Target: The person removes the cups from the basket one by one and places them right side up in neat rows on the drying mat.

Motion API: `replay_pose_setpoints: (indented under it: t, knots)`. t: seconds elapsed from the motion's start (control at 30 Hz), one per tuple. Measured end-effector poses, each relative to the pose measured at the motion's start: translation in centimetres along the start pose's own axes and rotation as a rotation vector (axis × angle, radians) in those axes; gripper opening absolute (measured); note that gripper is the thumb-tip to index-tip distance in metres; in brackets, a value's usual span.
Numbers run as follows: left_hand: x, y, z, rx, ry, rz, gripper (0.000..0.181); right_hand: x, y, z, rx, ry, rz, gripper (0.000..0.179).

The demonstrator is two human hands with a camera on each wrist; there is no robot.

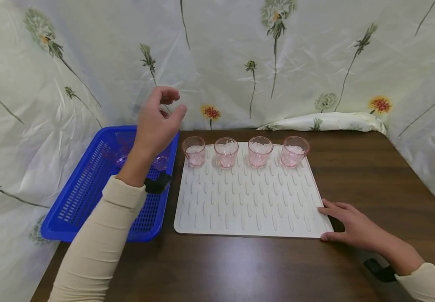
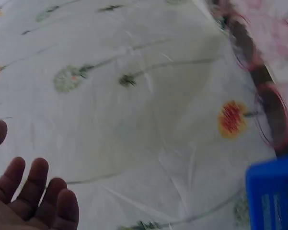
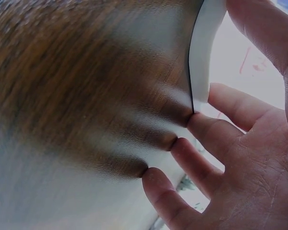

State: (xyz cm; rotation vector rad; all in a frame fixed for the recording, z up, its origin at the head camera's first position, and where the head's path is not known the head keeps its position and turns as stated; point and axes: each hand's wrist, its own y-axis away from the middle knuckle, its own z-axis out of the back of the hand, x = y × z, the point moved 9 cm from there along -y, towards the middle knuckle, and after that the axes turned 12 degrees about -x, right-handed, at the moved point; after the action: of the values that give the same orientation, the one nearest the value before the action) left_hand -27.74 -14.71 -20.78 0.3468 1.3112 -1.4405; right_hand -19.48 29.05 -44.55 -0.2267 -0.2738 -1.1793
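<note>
My left hand (image 1: 158, 121) is raised over the far end of a blue plastic basket (image 1: 167, 197), its fingers loosely bent. In the left wrist view the left fingers (image 2: 34, 184) hold nothing. Inside the basket, partly behind the left arm, are clear glasses (image 1: 160, 162) tinted by the blue. Several pink glasses (image 1: 226, 155) stand upright in a row along the back edge of a white ridged mat (image 1: 240, 209). At the mat's front right corner rests my right hand (image 1: 357, 226), fingers spread, with fingertips at the mat's edge and on the table.
The dark brown wooden table (image 1: 240, 268) carries the mat and basket. Behind and beside it hangs a pale flower-printed cloth (image 1: 225, 63). A fold of this cloth lies on the table's back right edge.
</note>
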Motion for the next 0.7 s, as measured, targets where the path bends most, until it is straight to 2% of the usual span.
replay_pose_setpoints:
  t: [0.13, 0.27, 0.4, 0.5, 0.57, 0.7]
  knots:
    - [4.3, -1.1, 2.1, 0.08, -0.117, 0.024, 0.037, 0.0, 0.1, 0.0, -0.003, 0.0, -0.002, 0.082]
    - [9.0, -1.8, 4.8, 0.112, -0.217, 0.096, 0.04, 0.0, 0.1, 0.0, -0.005, -0.009, -0.002, 0.082]
    - [13.2, -1.8, 7.1, 0.137, -0.315, 0.194, 0.049, -0.2, 0.1, 0.0, -0.007, -0.009, -0.002, 0.083]
    - [15.7, -1.5, 8.4, 0.142, -0.37, 0.25, 0.054, -0.3, 0.1, -0.1, -0.01, -0.008, 0.001, 0.082]
    - [17.1, -1.4, 9.0, 0.137, -0.401, 0.264, 0.056, -0.3, 0.1, -0.1, -0.009, -0.008, 0.002, 0.082]
    - [19.6, -1.2, 9.6, 0.143, -0.465, 0.296, 0.061, -0.4, 0.1, -0.1, -0.005, -0.01, -0.006, 0.083]
